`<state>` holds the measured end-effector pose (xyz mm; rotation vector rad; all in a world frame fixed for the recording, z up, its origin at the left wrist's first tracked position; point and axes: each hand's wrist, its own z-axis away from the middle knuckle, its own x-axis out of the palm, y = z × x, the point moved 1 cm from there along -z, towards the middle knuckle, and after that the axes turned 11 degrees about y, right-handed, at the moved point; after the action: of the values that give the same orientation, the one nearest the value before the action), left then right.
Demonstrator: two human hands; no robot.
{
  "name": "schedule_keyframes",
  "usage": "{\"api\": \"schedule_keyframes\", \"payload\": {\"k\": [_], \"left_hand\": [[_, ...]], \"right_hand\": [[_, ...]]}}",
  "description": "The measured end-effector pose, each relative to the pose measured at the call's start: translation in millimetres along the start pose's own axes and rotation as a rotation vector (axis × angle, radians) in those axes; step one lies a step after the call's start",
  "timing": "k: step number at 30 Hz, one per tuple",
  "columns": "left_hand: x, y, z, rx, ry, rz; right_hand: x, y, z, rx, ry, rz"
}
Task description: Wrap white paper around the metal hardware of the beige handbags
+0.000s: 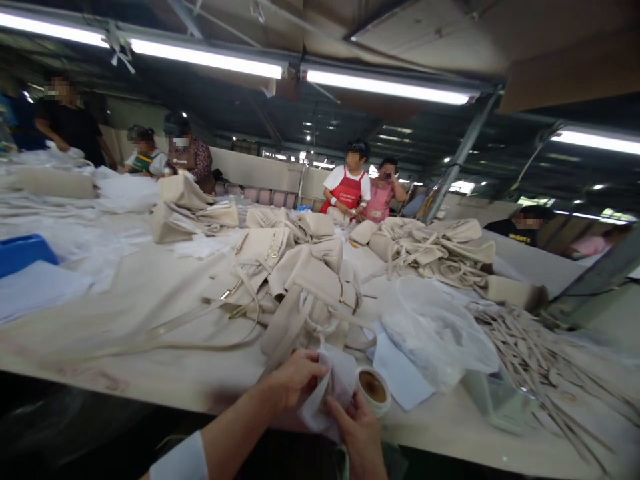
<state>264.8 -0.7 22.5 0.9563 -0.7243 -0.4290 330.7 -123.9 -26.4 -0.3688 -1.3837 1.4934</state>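
Observation:
A thin white sheet [343, 373], like tissue paper or foam wrap, is held in front of me near the table's front edge. My left hand [297, 380] pinches its left side, fingers closed. My right hand [357, 423] grips the lower right part between thumb and fingers. A narrow beige strip shows inside the folds; I cannot make out what it belongs to. Right beside my right hand sits a roll of tape [373, 392] with a brown core. Just beyond the sheet lies a beige handbag [320, 283] with its straps spread out.
Beige handbags are heaped across the table [165, 293]. To the right are a clear plastic bag [440, 333], pale blue sheets [400, 370] and a bundle of thin beige straps [535, 373]. A blue bin [25, 255] stands at left. Several people work across the table.

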Motion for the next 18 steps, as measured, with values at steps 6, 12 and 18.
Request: {"api": "schedule_keyframes", "payload": {"k": [6, 12, 18], "left_hand": [[5.0, -3, -4, -0.027, 0.024, 0.051], [8.7, -3, -1, 0.026, 0.101, 0.012], [16.4, -6, 2, 0.109, 0.172, -0.058]], "right_hand": [[4, -2, 29, 0.219, 0.008, -0.031], [-33, -7, 28, -0.271, 0.250, 0.586], [-3, -21, 37, -0.833, 0.307, 0.995]]}}
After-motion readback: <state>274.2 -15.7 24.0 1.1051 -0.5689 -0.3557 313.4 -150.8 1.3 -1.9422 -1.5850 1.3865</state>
